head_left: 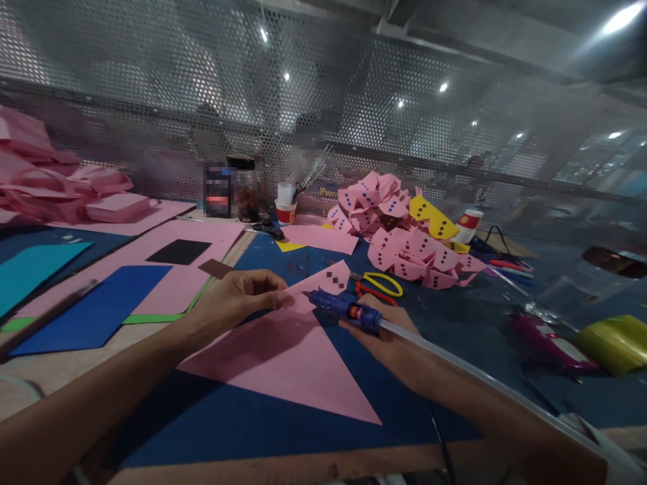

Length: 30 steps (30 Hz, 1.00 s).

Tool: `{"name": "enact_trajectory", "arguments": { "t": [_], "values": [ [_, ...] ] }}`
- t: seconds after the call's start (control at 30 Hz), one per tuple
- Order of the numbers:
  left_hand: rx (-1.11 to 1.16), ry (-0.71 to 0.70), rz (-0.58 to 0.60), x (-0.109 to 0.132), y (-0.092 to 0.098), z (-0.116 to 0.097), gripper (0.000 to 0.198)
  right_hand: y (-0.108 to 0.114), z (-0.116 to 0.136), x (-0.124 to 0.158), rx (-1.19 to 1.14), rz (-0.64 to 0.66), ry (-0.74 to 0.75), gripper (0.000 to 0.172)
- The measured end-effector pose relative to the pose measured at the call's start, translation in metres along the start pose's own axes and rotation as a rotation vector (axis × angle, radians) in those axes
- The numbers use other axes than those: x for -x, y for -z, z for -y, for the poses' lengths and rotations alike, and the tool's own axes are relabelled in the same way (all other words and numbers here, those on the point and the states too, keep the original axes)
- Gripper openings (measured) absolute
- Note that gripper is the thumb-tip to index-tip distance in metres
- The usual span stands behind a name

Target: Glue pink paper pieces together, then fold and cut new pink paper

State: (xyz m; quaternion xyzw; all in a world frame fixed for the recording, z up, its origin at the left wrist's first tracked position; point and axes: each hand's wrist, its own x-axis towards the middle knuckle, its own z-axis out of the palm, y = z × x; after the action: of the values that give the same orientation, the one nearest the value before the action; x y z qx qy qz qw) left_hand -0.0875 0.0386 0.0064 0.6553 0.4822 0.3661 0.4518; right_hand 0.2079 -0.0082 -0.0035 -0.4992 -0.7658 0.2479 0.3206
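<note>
My left hand (251, 294) pinches the near end of a pink strip (328, 277) with a row of small dark diamonds at its far end. My right hand (391, 333) is wrapped round a blue glue gun (348, 308), a long clear glue stick (445, 360) running out of its back. The nozzle points left and lies close over the strip, near my left fingertips; I cannot tell whether it touches. Under both hands a large pointed pink sheet (288, 360) rests on the dark blue mat (217, 428). Yellow-and-red-handled pliers (381, 284) lie just beyond my right hand.
A heap of diamond-marked pink pieces (377, 202) stands at the back, with a yellow piece (433, 217) on it. Blue (96, 313) and black sheets (178, 251) lie left. Jar (247, 192), paper cup (286, 210) and purple device (553, 343) stand around.
</note>
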Motion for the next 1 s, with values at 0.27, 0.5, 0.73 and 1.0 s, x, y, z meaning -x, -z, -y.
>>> {"name": "enact_trajectory", "arguments": {
  "t": [0.27,0.5,0.73,1.0],
  "values": [
    [0.004,0.004,0.025,0.0024,-0.0018,-0.0032,0.036,0.0027,0.0018,0.0006,0.114,0.019,0.047,0.018],
    [0.016,-0.003,0.030,0.0010,-0.0016,-0.0006,0.037,0.0063,0.0079,0.0006,0.145,0.031,0.058,0.018],
    [0.024,0.006,0.028,0.0009,-0.0009,0.0007,0.034,0.0062,0.0051,0.0010,0.138,0.036,0.061,0.020],
    [0.018,-0.002,0.028,0.0006,0.0005,0.0005,0.031,0.0057,0.0049,0.0008,0.137,0.022,0.068,0.021]
  ]
}}
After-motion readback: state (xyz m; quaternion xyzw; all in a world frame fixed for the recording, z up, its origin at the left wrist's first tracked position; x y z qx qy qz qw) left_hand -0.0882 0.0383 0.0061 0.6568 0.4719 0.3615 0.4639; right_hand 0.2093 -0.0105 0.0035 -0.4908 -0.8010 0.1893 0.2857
